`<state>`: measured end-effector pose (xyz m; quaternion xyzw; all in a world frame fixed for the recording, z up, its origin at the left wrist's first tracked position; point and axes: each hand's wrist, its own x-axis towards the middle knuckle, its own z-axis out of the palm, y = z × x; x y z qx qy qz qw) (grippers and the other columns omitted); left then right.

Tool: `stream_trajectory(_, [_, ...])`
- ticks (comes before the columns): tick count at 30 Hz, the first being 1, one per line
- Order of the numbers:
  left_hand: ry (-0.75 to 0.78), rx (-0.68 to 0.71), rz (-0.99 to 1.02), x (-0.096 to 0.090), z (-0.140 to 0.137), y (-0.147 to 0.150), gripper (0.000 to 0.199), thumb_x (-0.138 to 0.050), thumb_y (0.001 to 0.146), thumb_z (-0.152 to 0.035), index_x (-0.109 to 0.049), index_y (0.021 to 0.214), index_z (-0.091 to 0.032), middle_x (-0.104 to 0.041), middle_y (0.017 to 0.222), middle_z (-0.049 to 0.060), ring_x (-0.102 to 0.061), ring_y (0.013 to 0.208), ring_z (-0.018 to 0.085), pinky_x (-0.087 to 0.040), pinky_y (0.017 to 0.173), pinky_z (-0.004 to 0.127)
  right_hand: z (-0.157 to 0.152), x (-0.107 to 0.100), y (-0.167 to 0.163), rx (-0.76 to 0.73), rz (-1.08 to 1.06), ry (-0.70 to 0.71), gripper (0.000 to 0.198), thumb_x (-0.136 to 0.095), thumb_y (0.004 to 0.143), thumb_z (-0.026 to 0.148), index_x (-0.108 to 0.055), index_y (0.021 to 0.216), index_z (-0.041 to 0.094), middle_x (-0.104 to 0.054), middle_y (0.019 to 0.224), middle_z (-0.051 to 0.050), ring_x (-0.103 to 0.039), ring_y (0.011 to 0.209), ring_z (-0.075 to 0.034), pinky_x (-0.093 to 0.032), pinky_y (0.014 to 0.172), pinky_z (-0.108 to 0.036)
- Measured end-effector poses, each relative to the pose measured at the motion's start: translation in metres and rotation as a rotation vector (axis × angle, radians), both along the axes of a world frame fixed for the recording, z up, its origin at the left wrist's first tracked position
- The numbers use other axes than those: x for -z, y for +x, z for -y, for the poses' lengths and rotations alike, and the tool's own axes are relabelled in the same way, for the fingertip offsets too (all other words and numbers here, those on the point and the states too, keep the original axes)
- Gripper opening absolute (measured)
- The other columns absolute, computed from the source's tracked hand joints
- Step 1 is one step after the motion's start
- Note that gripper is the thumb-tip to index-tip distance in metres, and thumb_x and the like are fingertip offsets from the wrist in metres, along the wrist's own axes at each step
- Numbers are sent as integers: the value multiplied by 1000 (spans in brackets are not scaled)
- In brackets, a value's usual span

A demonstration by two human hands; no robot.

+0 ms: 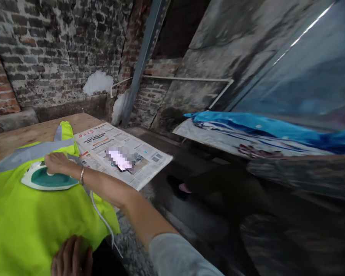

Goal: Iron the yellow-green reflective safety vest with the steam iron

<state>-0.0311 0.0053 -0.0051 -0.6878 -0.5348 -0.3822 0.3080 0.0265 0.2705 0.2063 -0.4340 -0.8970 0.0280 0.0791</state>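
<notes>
My right hand is closed around the handle of a green and white clothes iron. The iron rests on a bright yellow-green vest with grey reflective bands, its nose toward the left. A white cord hangs from behind my right wrist over the table's edge. Low in the view my left hand lies on the vest's near edge, fingers stretched out and holding nothing; the lower part of the hand is cut off by the frame.
A newspaper covers the right corner of the wooden table; a phone lies on it. At the right stands a bench bearing blue cloth. A metal post and brick wall rise behind.
</notes>
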Motion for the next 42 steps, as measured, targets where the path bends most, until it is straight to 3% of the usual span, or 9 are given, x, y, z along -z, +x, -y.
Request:
stream_trajectory(6, [54,76,-149,-14,-6,-11,18,-66,100,-27,-71,114,-18,-80,103,8,-72,90,24,-48,85,38,80,11,23,-134,58,-15,27,-68,88,27,-79,109,13,-81,107,-19,-78,104,-32,-58,74,-36])
stream_trajectory(11, [-14,98,-63,-26,3,0,15,-57,104,-23,-68,112,-17,-79,102,8,-71,94,24,-48,90,39,103,20,34,-143,74,7,29,-67,91,30,-79,113,16,-82,106,-17,-78,105,-32,-57,77,-36])
stream_trajectory(15, [-54,86,53,-24,10,10,18,-54,106,-25,-68,114,-19,-79,104,6,-71,99,22,-47,93,37,75,18,32,-112,101,0,35,-68,90,32,-77,120,17,-81,112,-17,-77,109,-33,-57,82,-35])
stream_trajectory(24, [-126,13,262,-6,17,29,20,-57,106,-33,-72,113,-23,-80,106,6,-71,103,24,-45,98,40,-30,12,-2,-16,84,39,44,-74,89,38,-75,126,15,-77,125,-20,-71,121,-35,-56,94,-38])
stream_trajectory(29, [-141,10,279,-6,19,31,20,-58,105,-35,-73,112,-23,-81,105,6,-71,102,23,-44,98,40,-45,19,-11,4,60,87,38,-66,93,28,-75,126,13,-76,125,-21,-71,121,-34,-55,95,-37])
stream_trajectory(35, [-112,26,248,-11,16,27,24,-53,107,-39,-72,111,-24,-81,104,4,-71,100,22,-45,96,38,-12,12,2,-31,129,-10,38,-69,90,30,-77,123,14,-78,122,-20,-72,118,-33,-54,89,-34])
stream_trajectory(42, [-59,32,206,-22,18,26,29,-45,110,-38,-70,110,-24,-81,102,2,-72,98,20,-46,95,36,85,17,30,-195,174,-78,32,-67,91,35,-79,116,19,-82,105,-14,-78,104,-31,-52,78,-32])
